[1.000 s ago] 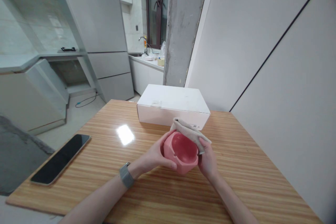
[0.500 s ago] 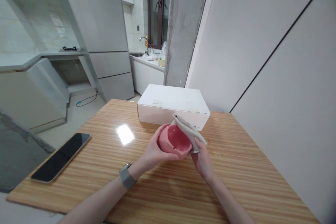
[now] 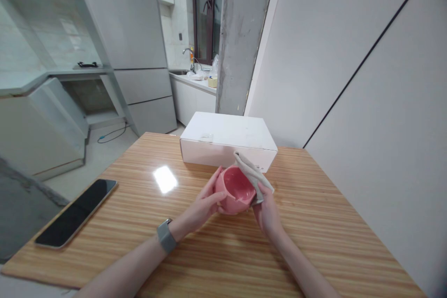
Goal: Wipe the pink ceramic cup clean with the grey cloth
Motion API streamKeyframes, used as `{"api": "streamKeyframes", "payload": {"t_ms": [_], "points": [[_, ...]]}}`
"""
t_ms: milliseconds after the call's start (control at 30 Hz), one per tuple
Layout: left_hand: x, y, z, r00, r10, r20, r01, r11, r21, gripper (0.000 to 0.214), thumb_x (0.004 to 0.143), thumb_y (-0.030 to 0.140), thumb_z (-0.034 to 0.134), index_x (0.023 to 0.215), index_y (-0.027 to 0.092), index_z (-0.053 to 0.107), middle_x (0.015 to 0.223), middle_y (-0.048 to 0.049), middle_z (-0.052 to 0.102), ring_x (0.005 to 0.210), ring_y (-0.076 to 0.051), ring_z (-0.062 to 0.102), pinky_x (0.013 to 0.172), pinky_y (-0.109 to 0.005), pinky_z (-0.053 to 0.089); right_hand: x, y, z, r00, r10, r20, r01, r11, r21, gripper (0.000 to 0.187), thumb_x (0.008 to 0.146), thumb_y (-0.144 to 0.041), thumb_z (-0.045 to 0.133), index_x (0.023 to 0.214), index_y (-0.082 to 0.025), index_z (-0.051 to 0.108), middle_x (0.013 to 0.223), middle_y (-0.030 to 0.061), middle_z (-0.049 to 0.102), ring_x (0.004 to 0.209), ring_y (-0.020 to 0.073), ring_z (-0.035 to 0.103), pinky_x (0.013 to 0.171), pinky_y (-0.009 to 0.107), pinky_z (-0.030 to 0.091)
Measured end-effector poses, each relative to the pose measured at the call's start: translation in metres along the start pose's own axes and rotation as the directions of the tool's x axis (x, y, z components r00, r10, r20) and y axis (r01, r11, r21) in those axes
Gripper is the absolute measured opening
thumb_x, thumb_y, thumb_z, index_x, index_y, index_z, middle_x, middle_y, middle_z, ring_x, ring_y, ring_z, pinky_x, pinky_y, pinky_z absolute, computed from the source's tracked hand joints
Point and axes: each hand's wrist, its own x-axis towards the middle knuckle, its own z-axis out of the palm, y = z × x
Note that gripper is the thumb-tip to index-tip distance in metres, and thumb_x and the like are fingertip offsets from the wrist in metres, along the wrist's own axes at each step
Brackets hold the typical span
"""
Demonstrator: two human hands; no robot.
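Note:
A pink faceted bowl (image 3: 234, 191) is held tilted above the wooden table (image 3: 314, 242), its hollow facing me. My left hand (image 3: 204, 205), with a grey watch on the wrist, grips the bowl's left side and underside with curled fingers. My right hand (image 3: 267, 212) pinches a beige cloth (image 3: 252, 174) against the bowl's right rim. The cloth drapes over the far right edge of the bowl.
A closed white box (image 3: 226, 142) lies on the table just behind the bowl. A black phone (image 3: 75, 212) lies face up near the table's left edge. A white wall stands close on the right. A fridge and kitchen counter with a sink are beyond the table.
The bowl has been lifted a little, moved away from me and turned in my left hand. The cloth has slid along the right rim with my right hand.

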Motion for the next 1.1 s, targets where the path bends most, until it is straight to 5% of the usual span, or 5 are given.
{"api": "streamKeyframes", "payload": {"t_ms": [200,367,600,867,1100], "points": [[0.003,0.004,-0.007,0.991,0.1,0.088,-0.111,0.987,0.121,0.096,0.059,0.02,0.09,0.142,0.031,0.043,0.146,-0.0106,0.048,0.129,-0.033,0.05,0.107,-0.047,0.041,0.002,-0.006,-0.007,1.0,-0.019,-0.02,0.018,1.0,-0.021,0.026,0.074,-0.04,0.066,0.091,-0.025,0.077,0.094,0.0017,0.08,0.1,0.0296,0.071,0.102,0.047,0.047],[0.002,0.007,-0.009,0.981,0.099,0.168,-0.143,0.951,0.274,0.11,0.044,0.013,0.094,0.141,0.029,0.043,0.143,-0.0104,0.052,0.134,-0.033,0.045,0.114,-0.049,0.031,-0.004,-0.007,-0.007,0.992,0.024,0.126,-0.02,0.999,-0.033,0.027,0.076,-0.04,0.065,0.09,-0.022,0.078,0.101,0.0045,0.079,0.108,0.0319,0.068,0.107,0.047,0.043],[0.001,0.018,-0.007,0.978,0.141,0.152,-0.19,0.904,0.383,0.102,0.045,0.018,0.094,0.135,0.027,0.048,0.137,-0.0096,0.056,0.127,-0.033,0.051,0.109,-0.05,0.037,-0.006,-0.011,0.001,0.977,0.042,0.207,-0.03,0.998,-0.06,0.03,0.078,-0.042,0.065,0.097,-0.024,0.078,0.108,0.0035,0.077,0.116,0.0341,0.064,0.107,0.048,0.044],[0.003,0.023,-0.007,0.959,0.281,0.038,-0.259,0.814,0.521,0.107,0.04,0.02,0.096,0.135,0.028,0.047,0.138,-0.0077,0.055,0.129,-0.032,0.049,0.111,-0.047,0.036,-0.007,-0.001,0.002,0.995,-0.008,0.1,0.008,1.0,0.0,0.029,0.076,-0.042,0.068,0.097,-0.025,0.077,0.113,0.0022,0.076,0.123,0.0318,0.059,0.115,0.049,0.034],[-0.001,0.001,0.003,0.973,0.23,0.027,-0.228,0.931,0.286,0.115,0.06,0.022,0.089,0.151,0.033,0.02,0.157,-0.0101,0.031,0.141,-0.029,0.036,0.115,-0.046,0.032,-0.011,0.01,-0.001,0.999,-0.03,0.024,0.03,1.0,-0.008,0.029,0.08,-0.04,0.065,0.105,-0.03,0.075,0.119,-0.0015,0.073,0.129,0.0276,0.055,0.114,0.047,0.038]]}}
